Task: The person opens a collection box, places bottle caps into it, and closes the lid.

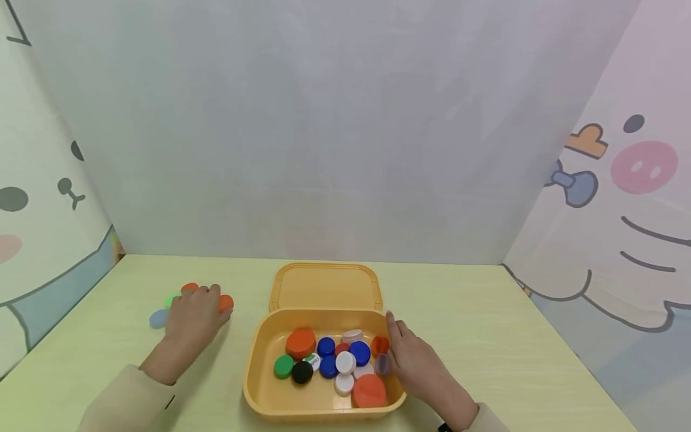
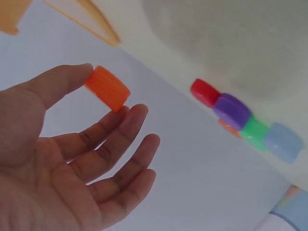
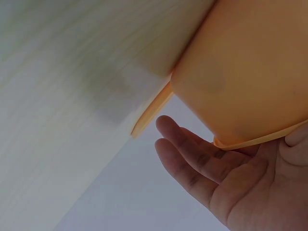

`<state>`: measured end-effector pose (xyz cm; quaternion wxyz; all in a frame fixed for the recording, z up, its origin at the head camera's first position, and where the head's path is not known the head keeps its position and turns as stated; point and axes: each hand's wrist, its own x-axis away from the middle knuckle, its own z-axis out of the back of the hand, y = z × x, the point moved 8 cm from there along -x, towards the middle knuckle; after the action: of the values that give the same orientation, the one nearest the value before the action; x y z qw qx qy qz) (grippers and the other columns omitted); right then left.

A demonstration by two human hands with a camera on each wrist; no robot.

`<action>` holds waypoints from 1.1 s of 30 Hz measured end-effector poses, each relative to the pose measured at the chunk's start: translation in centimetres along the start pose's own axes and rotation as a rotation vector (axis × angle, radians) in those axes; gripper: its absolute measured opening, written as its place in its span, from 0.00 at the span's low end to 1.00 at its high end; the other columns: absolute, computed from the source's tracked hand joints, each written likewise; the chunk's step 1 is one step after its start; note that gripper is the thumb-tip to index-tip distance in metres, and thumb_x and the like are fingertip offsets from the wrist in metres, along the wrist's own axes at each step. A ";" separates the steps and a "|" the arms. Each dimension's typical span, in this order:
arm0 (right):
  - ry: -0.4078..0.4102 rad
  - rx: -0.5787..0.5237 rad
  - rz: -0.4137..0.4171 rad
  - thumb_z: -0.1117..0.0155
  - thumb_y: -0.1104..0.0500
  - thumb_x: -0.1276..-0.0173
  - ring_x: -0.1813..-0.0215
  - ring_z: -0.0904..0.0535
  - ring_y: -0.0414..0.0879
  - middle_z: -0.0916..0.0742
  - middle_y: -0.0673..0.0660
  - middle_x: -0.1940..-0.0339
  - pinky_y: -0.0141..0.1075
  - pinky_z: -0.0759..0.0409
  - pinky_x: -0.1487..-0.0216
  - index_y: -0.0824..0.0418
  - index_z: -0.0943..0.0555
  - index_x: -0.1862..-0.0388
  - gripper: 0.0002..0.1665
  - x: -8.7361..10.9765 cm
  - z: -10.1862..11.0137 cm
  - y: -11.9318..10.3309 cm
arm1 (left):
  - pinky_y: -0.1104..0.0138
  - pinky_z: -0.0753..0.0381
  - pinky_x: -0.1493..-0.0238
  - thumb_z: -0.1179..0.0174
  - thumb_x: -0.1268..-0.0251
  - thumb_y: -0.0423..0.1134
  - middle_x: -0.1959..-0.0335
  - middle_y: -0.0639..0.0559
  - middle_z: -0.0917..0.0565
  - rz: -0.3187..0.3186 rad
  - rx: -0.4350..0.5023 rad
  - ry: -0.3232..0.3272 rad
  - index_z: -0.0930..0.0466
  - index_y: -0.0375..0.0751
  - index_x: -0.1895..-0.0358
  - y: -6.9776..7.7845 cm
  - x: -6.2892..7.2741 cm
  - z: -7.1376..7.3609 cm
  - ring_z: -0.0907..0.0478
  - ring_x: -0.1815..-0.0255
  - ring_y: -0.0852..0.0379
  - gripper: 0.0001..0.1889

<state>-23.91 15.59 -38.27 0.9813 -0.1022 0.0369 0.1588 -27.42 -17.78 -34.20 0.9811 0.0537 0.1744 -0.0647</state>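
Observation:
My left hand (image 1: pixel 194 318) is at the left of the table, pinching an orange bottle cap (image 2: pixel 108 88) between thumb and fingertips. Just beyond it are a red cap (image 2: pixel 205 93), a purple cap (image 2: pixel 232 111), a green cap (image 2: pixel 253 133) and a light blue cap (image 2: pixel 284 143), with another orange one partly hidden. At the right side of a yellow-orange plastic box (image 1: pixel 259 393), my right hand (image 1: pixel 418 366) holds the rim, fingers along the outside. Inside the box lie several caps, among them a black cap (image 1: pixel 302 372) and a green cap (image 1: pixel 283 366).
A matching yellow-orange lid (image 1: pixel 326 285) lies flat on the table directly behind the box. The pale table (image 1: pixel 459 300) reaches back to a grey-white curtain (image 1: pixel 324 132). Cartoon-printed cloths (image 1: pixel 621 240) hang along both sides.

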 end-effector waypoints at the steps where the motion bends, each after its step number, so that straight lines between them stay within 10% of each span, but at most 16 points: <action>1: 0.001 0.002 0.000 0.52 0.57 0.32 0.56 0.22 0.49 0.24 0.62 0.45 0.44 0.21 0.52 0.69 0.43 0.32 0.32 0.0 0.0 0.0 | 0.59 0.33 0.81 0.34 0.52 0.41 0.84 0.47 0.32 -0.011 -0.012 0.016 0.32 0.34 0.77 0.5 0.1 0.4 0.36 0.82 0.49 0.17; 11: 0.012 0.005 0.004 0.52 0.57 0.32 0.58 0.22 0.47 0.24 0.61 0.46 0.43 0.20 0.54 0.69 0.43 0.32 0.32 0.0 0.1 0.0 | 0.59 0.28 0.75 0.31 0.55 0.46 0.81 0.47 0.28 -0.102 -0.061 0.107 0.27 0.34 0.71 4.8 0.8 2.9 0.31 0.78 0.47 0.19; 17: 0.047 0.016 0.028 0.50 0.59 0.33 0.58 0.21 0.49 0.24 0.62 0.46 0.43 0.20 0.55 0.70 0.42 0.33 0.32 0.0 0.2 -0.1 | 0.59 0.25 0.67 0.32 0.53 0.49 0.75 0.47 0.24 -0.120 -0.046 0.048 0.26 0.37 0.65 7.5 1.5 3.4 0.29 0.71 0.47 0.20; 33: 0.023 0.003 0.016 0.51 0.58 0.32 0.57 0.22 0.49 0.24 0.62 0.46 0.44 0.20 0.54 0.70 0.43 0.32 0.32 0.0 0.1 0.0 | 0.58 0.26 0.57 0.32 0.55 0.52 0.66 0.49 0.21 -0.291 0.006 -0.104 0.24 0.40 0.63 14.1 4.4 0.7 0.28 0.64 0.51 0.22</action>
<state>-23.93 15.58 -38.20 0.9797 -0.1022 0.0491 0.1654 -21.02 -4.50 -33.89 0.9689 0.0271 0.1293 -0.2094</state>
